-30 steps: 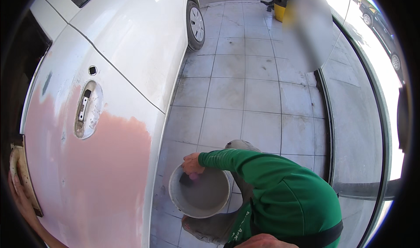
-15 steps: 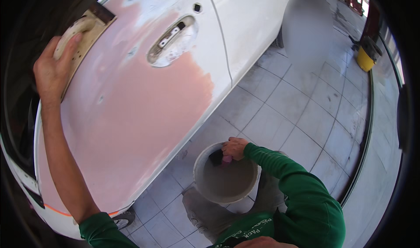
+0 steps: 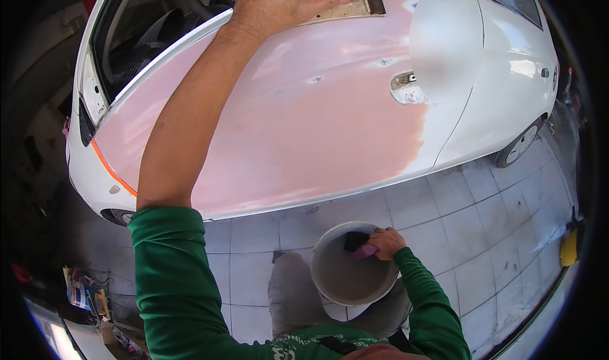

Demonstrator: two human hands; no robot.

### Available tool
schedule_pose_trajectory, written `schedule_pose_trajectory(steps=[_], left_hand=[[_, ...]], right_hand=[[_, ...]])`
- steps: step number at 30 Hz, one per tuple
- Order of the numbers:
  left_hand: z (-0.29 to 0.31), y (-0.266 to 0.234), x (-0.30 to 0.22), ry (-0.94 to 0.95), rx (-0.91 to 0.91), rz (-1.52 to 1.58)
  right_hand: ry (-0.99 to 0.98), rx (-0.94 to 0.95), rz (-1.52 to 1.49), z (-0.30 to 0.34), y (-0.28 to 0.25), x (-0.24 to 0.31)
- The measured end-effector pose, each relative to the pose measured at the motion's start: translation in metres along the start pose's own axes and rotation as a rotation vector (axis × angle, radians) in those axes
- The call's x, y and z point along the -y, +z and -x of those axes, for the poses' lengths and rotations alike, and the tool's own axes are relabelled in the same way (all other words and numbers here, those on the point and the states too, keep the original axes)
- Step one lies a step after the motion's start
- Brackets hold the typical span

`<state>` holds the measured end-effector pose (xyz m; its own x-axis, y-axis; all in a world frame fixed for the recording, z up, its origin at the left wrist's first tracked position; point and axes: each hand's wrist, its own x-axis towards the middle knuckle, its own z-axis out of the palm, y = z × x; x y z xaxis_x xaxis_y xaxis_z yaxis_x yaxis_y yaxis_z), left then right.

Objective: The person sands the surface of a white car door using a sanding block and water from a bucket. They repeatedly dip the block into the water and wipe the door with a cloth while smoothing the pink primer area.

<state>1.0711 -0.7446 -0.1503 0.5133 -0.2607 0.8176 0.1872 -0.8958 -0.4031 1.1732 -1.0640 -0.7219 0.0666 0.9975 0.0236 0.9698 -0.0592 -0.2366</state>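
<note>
High up at the car door, my left hand (image 3: 269, 8) is closed on a long, flat sanding board (image 3: 339, 0), which lies against the door's upper part; its top is cut off by the picture's edge. Pink filler covers most of the white car door (image 3: 304, 131), with small bare spots around it. Low between my knees stands a round bucket (image 3: 325, 291) of murky grey water. Over its right rim, my right hand (image 3: 386, 242) grips a pink and black pad (image 3: 364, 251), whose exact kind I cannot make out.
An uncovered door-handle recess (image 3: 409, 97) sits toward the door's right end. Grey floor tiles (image 3: 444, 201) run beneath the car. Several packages and loose items (image 3: 89, 296) lie at the lower left. A yellow container (image 3: 569, 249) stands at the far right.
The view has swung left, so the car now lies across the picture. My left hand still holds the sanding board at the door's top; my right hand stays at the bucket with the pad.
</note>
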Motion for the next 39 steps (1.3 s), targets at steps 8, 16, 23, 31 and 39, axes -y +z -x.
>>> schedule_pose_trajectory(steps=[8, 16, 23, 31, 39], left_hand=[[0.101, -0.062, 0.038, -0.09, 0.068, 0.022], [0.109, -0.066, 0.038, -0.167, 0.162, 0.051], [0.074, -0.061, 0.038, -0.143, 0.145, -0.067], [0.12, -0.075, 0.044, -0.159, 0.146, 0.06], [0.017, -0.039, 0.03, -0.155, 0.081, -0.13]], right_hand=[[0.016, 0.013, -0.047, -0.006, -0.003, -0.001], [0.007, -0.035, -0.04, 0.004, -0.007, -0.001], [-0.023, 0.063, -0.021, -0.014, -0.007, -0.011], [-0.068, 0.059, 0.044, -0.007, -0.005, -0.015], [-0.09, 0.101, 0.059, -0.012, -0.006, -0.015]])
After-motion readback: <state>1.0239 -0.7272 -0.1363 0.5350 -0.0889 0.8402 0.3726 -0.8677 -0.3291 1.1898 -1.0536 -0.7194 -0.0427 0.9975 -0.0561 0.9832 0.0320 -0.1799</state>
